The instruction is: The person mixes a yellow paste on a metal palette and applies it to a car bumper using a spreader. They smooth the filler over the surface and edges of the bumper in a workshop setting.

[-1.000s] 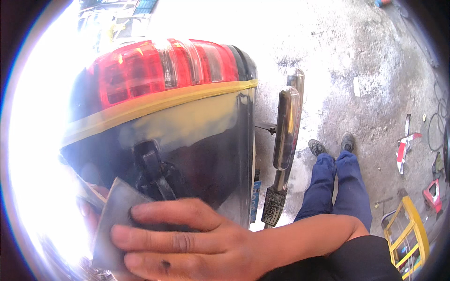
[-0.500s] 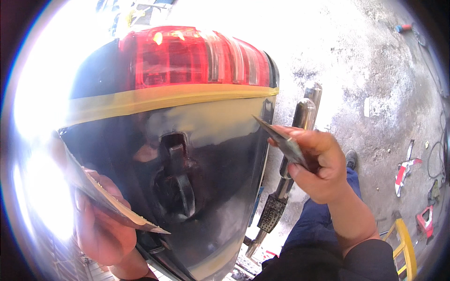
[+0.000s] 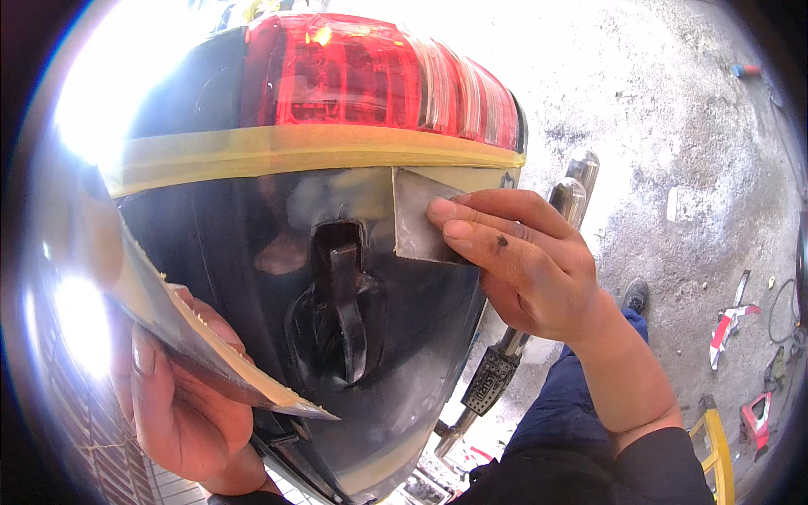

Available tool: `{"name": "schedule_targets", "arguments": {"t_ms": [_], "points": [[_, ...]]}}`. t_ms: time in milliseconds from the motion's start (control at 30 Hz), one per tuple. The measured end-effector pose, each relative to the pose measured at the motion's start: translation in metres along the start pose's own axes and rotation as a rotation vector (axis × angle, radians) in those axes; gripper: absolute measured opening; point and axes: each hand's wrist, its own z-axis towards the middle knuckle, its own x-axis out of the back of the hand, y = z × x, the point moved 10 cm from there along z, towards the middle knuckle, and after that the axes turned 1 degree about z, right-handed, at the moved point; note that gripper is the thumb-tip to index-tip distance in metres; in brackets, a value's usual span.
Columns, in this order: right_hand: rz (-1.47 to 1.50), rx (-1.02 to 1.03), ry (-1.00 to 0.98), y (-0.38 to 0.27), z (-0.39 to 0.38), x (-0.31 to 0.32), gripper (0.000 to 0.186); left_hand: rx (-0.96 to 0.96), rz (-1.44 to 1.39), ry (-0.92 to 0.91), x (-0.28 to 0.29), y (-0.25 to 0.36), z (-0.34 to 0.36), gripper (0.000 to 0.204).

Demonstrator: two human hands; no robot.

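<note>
My right hand (image 3: 526,257) pinches a flat, grey, square-edged putty scraper (image 3: 412,220) between thumb and fingers. Its blade lies against the upper right of a black body panel (image 3: 412,311), over a patch of tan putty (image 3: 370,187) under the masking tape. At lower left, my left hand (image 3: 189,391) is closed round a thin, shiny plate (image 3: 181,324), whose edge carries tan putty. A strip of yellow masking tape (image 3: 311,150) runs along the lower edge of a red tail light (image 3: 353,80). In the panel's middle sits a black recessed latch (image 3: 345,290).
Chrome pipes (image 3: 576,181) and a black foot peg (image 3: 490,380) stand beyond the panel's right side. On the concrete floor (image 3: 640,109) lie red and white pieces (image 3: 730,332), a red part (image 3: 757,421) and cables. A yellow metal frame (image 3: 715,454) is at lower right, near my leg.
My right hand has moved up and left, and the scraper has turned flat onto the panel, where before it was edge-on. My left hand still grips the plate. The view has shifted slightly.
</note>
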Motion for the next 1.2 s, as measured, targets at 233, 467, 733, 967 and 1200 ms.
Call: {"name": "schedule_targets", "arguments": {"t_ms": [233,467,733,967,1200], "points": [[-0.015,-0.042,-0.038,0.021,-0.01,0.001,0.064,-0.081,0.048,-0.162,-0.013,0.006,0.004,0.051],[-0.052,-0.14,-0.109,0.043,-0.028,0.012,0.063,-0.062,0.229,-0.221,-0.015,0.006,0.001,0.055],[-0.109,-0.305,-0.156,0.071,-0.055,0.017,0.059,-0.066,0.026,-0.091,-0.015,0.004,0.003,0.059],[-0.118,-0.432,-0.169,0.095,-0.078,0.024,0.06,-0.065,0.062,-0.165,-0.016,0.007,0.005,0.06],[-0.106,-0.489,-0.193,0.11,-0.093,0.029,0.064,-0.046,0.085,-0.152,-0.012,0.007,0.004,0.058]]}}
